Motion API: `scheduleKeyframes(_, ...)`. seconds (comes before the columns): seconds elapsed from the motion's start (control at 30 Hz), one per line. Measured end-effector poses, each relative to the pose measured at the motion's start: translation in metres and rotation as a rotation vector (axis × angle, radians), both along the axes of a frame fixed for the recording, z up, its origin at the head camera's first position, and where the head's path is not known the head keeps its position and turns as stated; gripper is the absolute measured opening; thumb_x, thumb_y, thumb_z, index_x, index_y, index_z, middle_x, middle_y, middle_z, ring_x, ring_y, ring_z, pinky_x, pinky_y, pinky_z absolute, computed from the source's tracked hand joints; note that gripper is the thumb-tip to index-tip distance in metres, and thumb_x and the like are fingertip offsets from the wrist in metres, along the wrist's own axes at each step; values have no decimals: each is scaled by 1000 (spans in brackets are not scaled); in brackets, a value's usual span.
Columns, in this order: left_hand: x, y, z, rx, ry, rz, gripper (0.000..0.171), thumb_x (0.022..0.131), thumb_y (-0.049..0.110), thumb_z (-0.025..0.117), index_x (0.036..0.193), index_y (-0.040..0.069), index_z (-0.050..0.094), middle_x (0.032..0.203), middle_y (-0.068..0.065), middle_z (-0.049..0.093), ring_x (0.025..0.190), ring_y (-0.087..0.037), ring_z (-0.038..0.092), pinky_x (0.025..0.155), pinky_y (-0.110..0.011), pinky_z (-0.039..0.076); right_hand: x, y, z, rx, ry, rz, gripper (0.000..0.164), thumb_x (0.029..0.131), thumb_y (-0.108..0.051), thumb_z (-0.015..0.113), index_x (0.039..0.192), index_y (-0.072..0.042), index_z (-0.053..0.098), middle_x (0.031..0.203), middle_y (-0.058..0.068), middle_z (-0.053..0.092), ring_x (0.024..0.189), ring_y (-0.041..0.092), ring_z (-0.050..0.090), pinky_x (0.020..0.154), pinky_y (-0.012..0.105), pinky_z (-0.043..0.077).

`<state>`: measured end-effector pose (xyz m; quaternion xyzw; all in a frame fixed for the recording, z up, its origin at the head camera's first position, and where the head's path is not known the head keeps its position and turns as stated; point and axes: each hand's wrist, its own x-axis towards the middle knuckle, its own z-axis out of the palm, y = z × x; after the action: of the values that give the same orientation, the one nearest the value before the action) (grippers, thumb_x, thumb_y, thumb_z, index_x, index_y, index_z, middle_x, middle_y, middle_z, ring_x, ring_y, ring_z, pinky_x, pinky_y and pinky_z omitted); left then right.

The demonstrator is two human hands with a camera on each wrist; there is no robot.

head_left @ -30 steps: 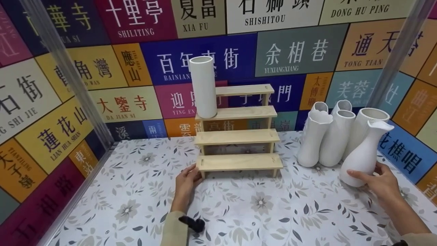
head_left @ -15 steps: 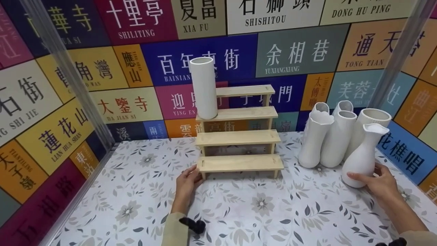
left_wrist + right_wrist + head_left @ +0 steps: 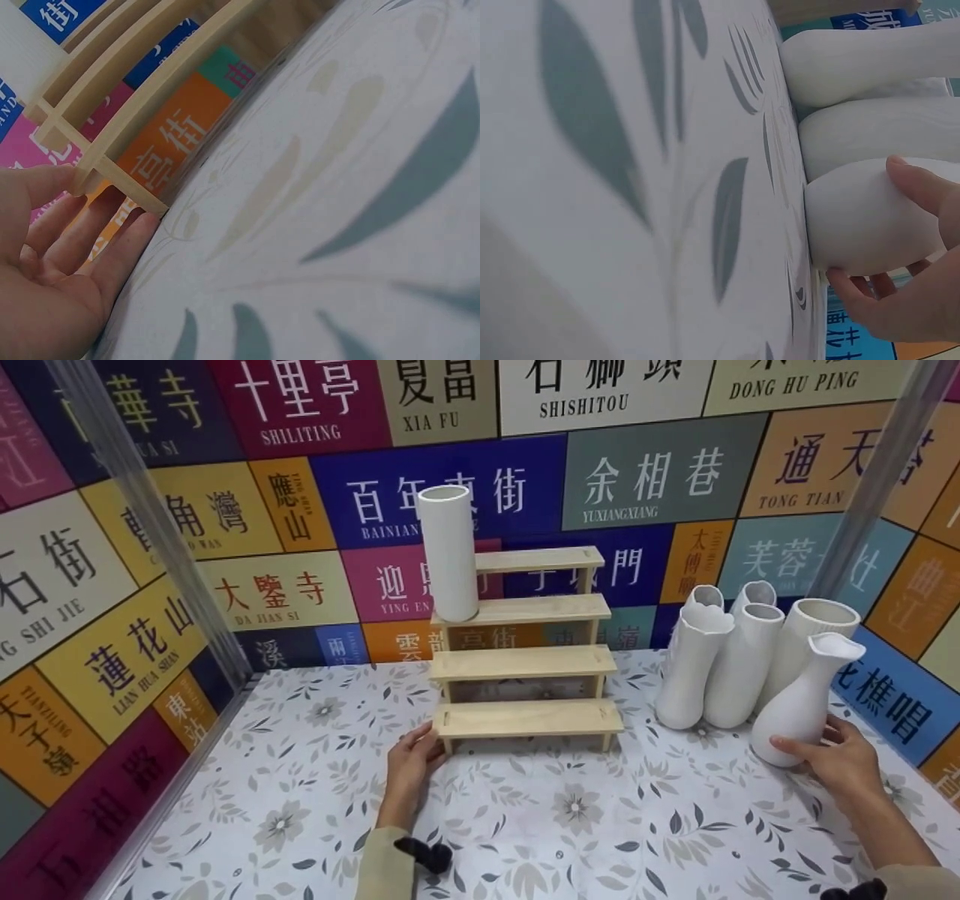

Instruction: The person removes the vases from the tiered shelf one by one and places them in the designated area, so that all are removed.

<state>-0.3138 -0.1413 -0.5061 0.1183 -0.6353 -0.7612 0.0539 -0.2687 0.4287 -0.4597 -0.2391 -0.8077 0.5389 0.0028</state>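
A four-step wooden display stand (image 3: 525, 662) stands mid-table, with a tall white cylindrical vase (image 3: 450, 555) upright at the left of its third step. My left hand (image 3: 410, 765) holds the stand's front left corner. In the left wrist view the thumb meets the end of the lowest shelf (image 3: 139, 112) and the fingers reach behind its leg (image 3: 135, 189). On the right, my right hand (image 3: 844, 761) grips a white flared-neck vase (image 3: 795, 716) round its bulging lower body, thumb in front. This vase leans to the right, its base close to the tabletop.
Several other white vases (image 3: 739, 667) stand grouped just behind the gripped one, one with a scalloped rim (image 3: 705, 619) and a wide one (image 3: 817, 616). A floral cloth (image 3: 577, 810) covers the table. Sign-printed walls (image 3: 660, 472) and clear corner posts (image 3: 862, 472) enclose the back and sides.
The flared-neck vase tips more upright half a second ago, then leans right again in my right hand. My left hand and the wooden stand keep their places.
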Motion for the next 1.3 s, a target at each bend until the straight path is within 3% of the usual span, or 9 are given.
scheduleKeyframes(0.23,0,0,-3,-34,10,4,43,101,19,60,139,-1,55,128,-26,65,112,-32,70,94,-36,61,-1,-7,1,68,42,-69,122,78,-55,81,161,-10,3,168,21,8,151,46,20,117,58,38)
scheduleKeyframes(0.57,-3,0,1,-21,16,-13,43,102,20,59,140,1,55,135,-27,61,121,-35,65,96,-35,60,-8,-9,2,47,88,-95,121,78,-54,81,162,-14,4,168,20,9,153,46,17,122,62,27)
scheduleKeyframes(0.8,-2,-2,-1,-12,-9,-6,42,102,19,59,140,3,55,133,-25,63,117,-32,67,95,-33,60,-14,-11,1,46,79,-93,118,80,-51,80,162,-13,4,168,19,9,153,45,17,122,59,29)
scheduleKeyframes(1.3,0,-1,-3,-12,25,-1,42,101,17,59,139,0,55,130,-28,64,116,-35,68,93,-35,61,-11,-12,0,50,100,-106,112,82,-48,80,162,-13,8,167,21,13,152,46,20,121,58,32)
